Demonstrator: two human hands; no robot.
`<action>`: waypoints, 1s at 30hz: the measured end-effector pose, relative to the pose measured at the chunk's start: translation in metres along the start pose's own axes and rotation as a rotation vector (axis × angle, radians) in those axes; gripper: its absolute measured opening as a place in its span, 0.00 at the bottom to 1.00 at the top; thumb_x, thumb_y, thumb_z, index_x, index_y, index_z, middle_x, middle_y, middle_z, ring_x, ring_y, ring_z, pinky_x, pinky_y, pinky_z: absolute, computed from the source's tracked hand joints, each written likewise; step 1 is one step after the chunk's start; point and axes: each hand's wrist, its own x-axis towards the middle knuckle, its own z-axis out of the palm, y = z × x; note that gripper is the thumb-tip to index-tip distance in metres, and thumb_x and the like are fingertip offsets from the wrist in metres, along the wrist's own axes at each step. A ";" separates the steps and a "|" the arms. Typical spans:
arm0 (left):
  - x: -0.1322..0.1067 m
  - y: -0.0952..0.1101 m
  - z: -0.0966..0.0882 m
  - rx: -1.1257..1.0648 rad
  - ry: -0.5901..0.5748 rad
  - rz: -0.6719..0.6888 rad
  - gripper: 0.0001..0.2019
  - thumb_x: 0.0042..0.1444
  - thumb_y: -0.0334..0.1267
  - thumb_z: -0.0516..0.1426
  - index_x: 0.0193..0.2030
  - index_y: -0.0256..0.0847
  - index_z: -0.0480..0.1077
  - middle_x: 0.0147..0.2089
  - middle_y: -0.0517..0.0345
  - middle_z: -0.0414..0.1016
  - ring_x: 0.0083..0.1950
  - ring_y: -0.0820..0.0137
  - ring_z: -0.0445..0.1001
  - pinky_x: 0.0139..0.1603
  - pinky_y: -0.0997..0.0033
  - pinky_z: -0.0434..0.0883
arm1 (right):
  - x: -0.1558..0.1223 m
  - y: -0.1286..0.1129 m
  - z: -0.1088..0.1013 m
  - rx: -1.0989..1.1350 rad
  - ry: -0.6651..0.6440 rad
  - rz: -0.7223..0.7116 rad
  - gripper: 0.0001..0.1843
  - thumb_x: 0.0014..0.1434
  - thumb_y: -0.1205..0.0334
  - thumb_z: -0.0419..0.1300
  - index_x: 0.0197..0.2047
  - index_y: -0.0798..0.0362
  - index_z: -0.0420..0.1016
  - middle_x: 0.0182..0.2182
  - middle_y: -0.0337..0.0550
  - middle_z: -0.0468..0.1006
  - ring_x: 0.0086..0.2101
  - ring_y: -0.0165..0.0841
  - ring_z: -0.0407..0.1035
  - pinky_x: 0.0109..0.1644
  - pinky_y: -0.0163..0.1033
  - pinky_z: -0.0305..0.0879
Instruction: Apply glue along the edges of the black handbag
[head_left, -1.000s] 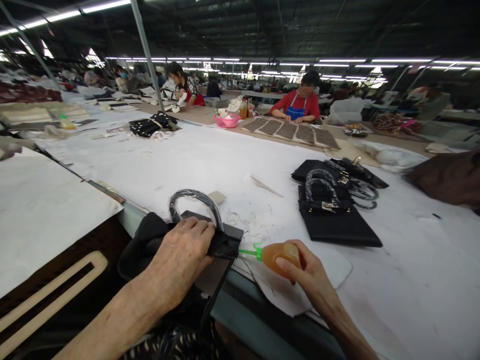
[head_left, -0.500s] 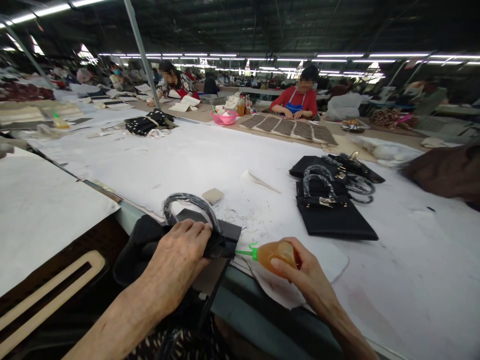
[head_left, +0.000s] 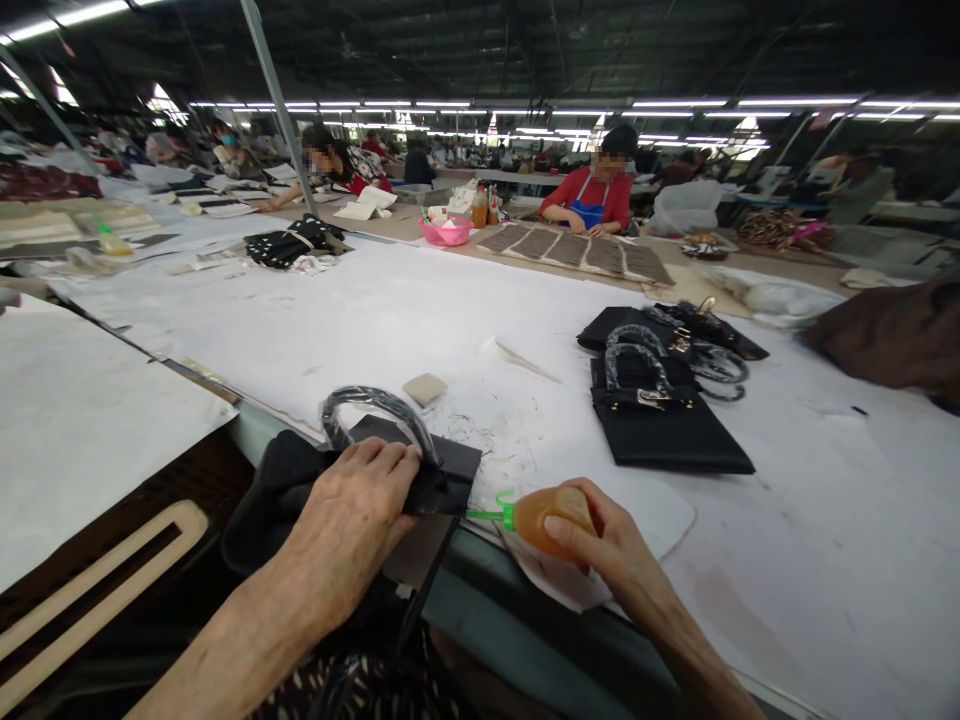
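A black handbag with a plastic-wrapped handle lies at the near edge of the table. My left hand is closed over its upper part, below the handle, with the fingertips partly hidden. In my right hand is a squeeze glue bottle holding amber liquid, tipped on its side. Its thin green nozzle points left and meets the edge of the bag; whether liquid comes out cannot be seen.
More black handbags lie to the right on the white-covered table. A small beige square and a pale pointed strip lie ahead. Across the table a person in red works beside a pink basin.
The bottle's nozzle has shifted very slightly left and down along the bag's edge. My left hand keeps its hold, and the whole view has moved a little.
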 end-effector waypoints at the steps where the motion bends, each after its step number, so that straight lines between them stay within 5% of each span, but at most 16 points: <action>1: 0.000 0.000 0.000 0.002 0.006 0.002 0.19 0.50 0.27 0.59 0.51 0.32 0.69 0.49 0.47 0.73 0.52 0.57 0.68 0.55 0.56 0.67 | 0.000 -0.001 0.000 -0.006 0.001 0.001 0.15 0.52 0.50 0.61 0.34 0.53 0.67 0.24 0.35 0.67 0.26 0.31 0.59 0.27 0.35 0.53; 14: 0.000 0.002 -0.003 0.013 -0.045 -0.006 0.20 0.51 0.28 0.58 0.53 0.31 0.68 0.51 0.46 0.72 0.53 0.57 0.67 0.56 0.58 0.66 | 0.003 0.000 0.006 -0.024 0.066 -0.015 0.16 0.53 0.50 0.61 0.37 0.52 0.67 0.26 0.36 0.70 0.29 0.34 0.63 0.30 0.36 0.56; 30: -0.003 0.000 0.006 0.019 0.002 0.015 0.19 0.50 0.27 0.58 0.51 0.34 0.68 0.50 0.47 0.72 0.52 0.57 0.67 0.55 0.58 0.66 | -0.008 -0.008 0.008 -0.013 -0.035 0.029 0.17 0.51 0.48 0.62 0.35 0.53 0.68 0.24 0.36 0.68 0.25 0.32 0.60 0.25 0.35 0.53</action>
